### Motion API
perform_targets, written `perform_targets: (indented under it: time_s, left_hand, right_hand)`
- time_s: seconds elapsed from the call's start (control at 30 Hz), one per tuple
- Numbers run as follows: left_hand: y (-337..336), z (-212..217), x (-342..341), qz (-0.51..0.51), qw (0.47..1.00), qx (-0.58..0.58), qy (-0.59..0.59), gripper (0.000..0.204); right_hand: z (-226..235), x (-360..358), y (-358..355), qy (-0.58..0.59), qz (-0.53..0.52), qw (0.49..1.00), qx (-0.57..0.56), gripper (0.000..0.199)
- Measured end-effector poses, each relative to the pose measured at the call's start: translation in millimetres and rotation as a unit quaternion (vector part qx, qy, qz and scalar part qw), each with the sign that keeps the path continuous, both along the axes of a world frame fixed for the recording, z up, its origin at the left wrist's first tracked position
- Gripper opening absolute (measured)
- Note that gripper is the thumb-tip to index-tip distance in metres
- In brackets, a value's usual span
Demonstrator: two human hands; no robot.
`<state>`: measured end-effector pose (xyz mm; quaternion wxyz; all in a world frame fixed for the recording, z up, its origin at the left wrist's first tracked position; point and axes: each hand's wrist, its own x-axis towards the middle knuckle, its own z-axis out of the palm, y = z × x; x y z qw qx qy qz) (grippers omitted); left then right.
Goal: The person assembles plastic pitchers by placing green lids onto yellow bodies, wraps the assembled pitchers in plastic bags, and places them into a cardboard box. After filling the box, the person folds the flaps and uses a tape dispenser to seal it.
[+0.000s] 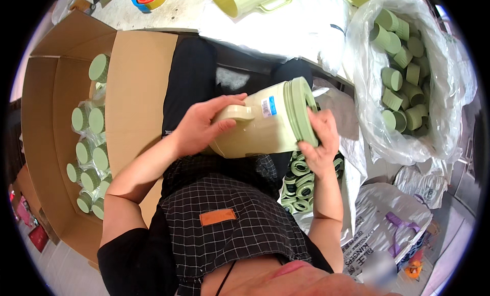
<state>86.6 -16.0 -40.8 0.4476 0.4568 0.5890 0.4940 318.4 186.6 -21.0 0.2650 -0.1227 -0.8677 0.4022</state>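
Note:
A cream jug (250, 135) lies tilted on its side above my lap, with a barcode label on its wall and its handle toward the left. My left hand (204, 123) grips it at the handle end, the thumb against the handle and the fingers over the far side. At the other end, a light green screw lid (293, 110) sits on the jug's mouth. My right hand (322, 143) is closed round the rim of that lid, some fingertips hidden in its recess.
To the left, a cardboard box (43, 138) holds several green-topped containers (97, 120). A clear plastic bag (365, 92) of green cups (392, 78) stands at right. Green lids (304, 188) fill a sack by my right forearm. Another jug (227, 1) lies on the worktable (178, 13).

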Motion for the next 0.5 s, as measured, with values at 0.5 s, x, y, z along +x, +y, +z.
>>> perform_targets:
  time_s: [0.5]
  left_hand:
    - [-2,29,47,0.009,0.973,-0.083,0.216,0.066]
  right_hand:
    - [0,-28,5,-0.094,-0.093,0.982,-0.133,0.034]
